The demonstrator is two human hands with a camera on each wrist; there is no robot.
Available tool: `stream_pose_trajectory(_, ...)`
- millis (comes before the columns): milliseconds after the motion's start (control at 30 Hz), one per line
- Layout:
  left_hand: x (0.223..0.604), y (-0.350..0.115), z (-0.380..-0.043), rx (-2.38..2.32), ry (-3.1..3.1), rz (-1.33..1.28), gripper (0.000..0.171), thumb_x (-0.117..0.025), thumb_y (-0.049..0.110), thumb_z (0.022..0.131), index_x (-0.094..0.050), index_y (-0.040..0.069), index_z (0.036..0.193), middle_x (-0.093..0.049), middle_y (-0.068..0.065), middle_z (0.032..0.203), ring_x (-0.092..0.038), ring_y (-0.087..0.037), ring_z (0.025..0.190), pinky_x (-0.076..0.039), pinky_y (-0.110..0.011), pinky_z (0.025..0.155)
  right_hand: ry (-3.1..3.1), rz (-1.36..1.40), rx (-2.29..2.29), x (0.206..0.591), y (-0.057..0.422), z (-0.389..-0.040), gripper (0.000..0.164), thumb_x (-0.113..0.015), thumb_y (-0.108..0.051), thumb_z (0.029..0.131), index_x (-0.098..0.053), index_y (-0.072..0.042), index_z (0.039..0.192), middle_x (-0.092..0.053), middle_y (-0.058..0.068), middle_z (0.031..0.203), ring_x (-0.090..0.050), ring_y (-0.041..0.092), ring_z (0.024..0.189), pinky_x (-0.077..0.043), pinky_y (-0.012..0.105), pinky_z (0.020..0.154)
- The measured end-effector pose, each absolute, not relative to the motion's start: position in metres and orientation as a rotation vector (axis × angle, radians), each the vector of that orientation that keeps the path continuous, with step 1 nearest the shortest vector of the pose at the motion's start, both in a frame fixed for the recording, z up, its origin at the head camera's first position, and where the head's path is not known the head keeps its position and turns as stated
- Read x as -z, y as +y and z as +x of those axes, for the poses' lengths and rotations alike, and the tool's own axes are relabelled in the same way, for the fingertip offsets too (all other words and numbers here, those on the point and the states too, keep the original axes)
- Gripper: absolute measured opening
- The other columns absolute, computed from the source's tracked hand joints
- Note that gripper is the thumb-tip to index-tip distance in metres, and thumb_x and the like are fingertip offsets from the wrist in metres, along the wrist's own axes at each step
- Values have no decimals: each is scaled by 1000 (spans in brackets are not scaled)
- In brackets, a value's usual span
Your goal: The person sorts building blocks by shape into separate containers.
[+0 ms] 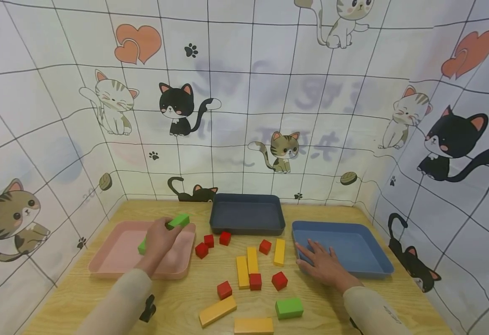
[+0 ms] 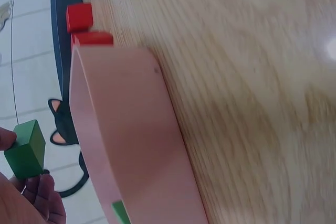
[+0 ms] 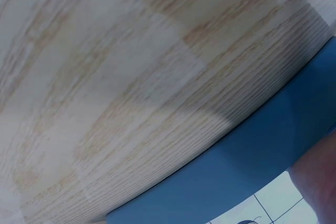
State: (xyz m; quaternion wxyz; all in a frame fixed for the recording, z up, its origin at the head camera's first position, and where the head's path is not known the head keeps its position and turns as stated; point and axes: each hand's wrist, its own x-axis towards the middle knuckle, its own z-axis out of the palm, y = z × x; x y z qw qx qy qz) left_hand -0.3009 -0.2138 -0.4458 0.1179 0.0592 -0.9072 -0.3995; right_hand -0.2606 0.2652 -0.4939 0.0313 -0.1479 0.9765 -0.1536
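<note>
1. While the person's left hand (image 1: 159, 242) pinches a green block (image 1: 180, 220) between thumb and fingers, that block is raised above the far right corner of the pink tray (image 1: 118, 246)
2. A second green block (image 1: 141, 247), partly hidden behind the left hand, lies inside the pink tray, and a third green block (image 1: 289, 308) lies on the wooden table (image 1: 177, 302), toward the near side
3. The right hand (image 1: 322, 265) is spread palm down with its fingers extended at the left side of the blue tray (image 1: 353, 246); whether the fingertips touch its rim cannot be told
4. Seven red cubes (image 1: 280, 281) are scattered over the table, three of them grouped between the pink tray and the dark grey tray (image 1: 247, 216)
5. Five yellow oblong blocks (image 1: 218, 311) lie among the cubes: two side by side near the middle with a red cube at their near ends, one near the blue tray, and two toward the near side
6. The dark grey tray stands at the far middle of the table, in front of a white cloth backdrop (image 1: 232, 93) printed with cats, hearts and paw marks
</note>
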Motion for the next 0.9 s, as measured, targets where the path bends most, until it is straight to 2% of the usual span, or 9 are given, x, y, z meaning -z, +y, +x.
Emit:
stream_pose_trajectory(167, 448, -234, -301, 1125, -2645, 222, 44, -63, 26, 92, -61, -4, 124, -65, -19, 105, -59, -30, 88, -47, -43, 74, 3017, -474, 472, 494, 264, -260, 65, -45, -55, 101, -39, -17, 154, -26, 26, 157, -22, 51, 143, -5, 76, 106)
stream_pose_trajectory(533, 455, -275, -297, 1158, -2663, 408, 53, -54, 28, 97, -49, -11, 134, -58, -27, 119, -56, -37, 101, -47, -51, 82, 3026, -468, 477, 497, 268, -261, 66, -44, -57, 100, -38, -18, 154, -25, 25, 158, -21, 51, 143, -5, 75, 106)
stream_pose_trajectory(633, 458, -284, -296, 1150, -2621, 415, 48, -58, 28, 97, -56, -9, 129, -59, -25, 116, -57, -34, 98, -49, -45, 77, 3026, -465, 472, 497, 268, -261, 66, -44, -56, 101, -38, -18, 154, -25, 25, 158, -21, 51, 143, -5, 76, 106)
stream_pose_trajectory(733, 462, -292, -294, 1136, -2569, 399, 38, -61, 24, 96, -63, -5, 121, -62, -21, 112, -56, -31, 95, -46, -41, 75, 3019, -463, 481, 496, 267, -261, 65, -45, -56, 101, -38, -19, 154, -25, 25, 158, -20, 50, 144, -5, 75, 107)
stream_pose_trajectory(800, 464, -296, -292, 1140, -2550, 382, 35, -62, 23, 96, -64, -4, 119, -62, -20, 113, -55, -31, 96, -44, -43, 77, 3016, -469, 487, 495, 267, -260, 66, -45, -55, 101, -38, -18, 154, -24, 25, 158, -20, 50, 143, -5, 75, 107)
stream_pose_trajectory(900, 465, -302, -288, 1174, -2563, 375, 38, -59, 23, 98, -59, -2, 126, -59, -21, 122, -54, -33, 104, -42, -49, 86, 3013, -476, 489, 494, 266, -259, 65, -45, -55, 101, -38, -18, 154, -24, 25, 158, -21, 51, 143, -4, 76, 106)
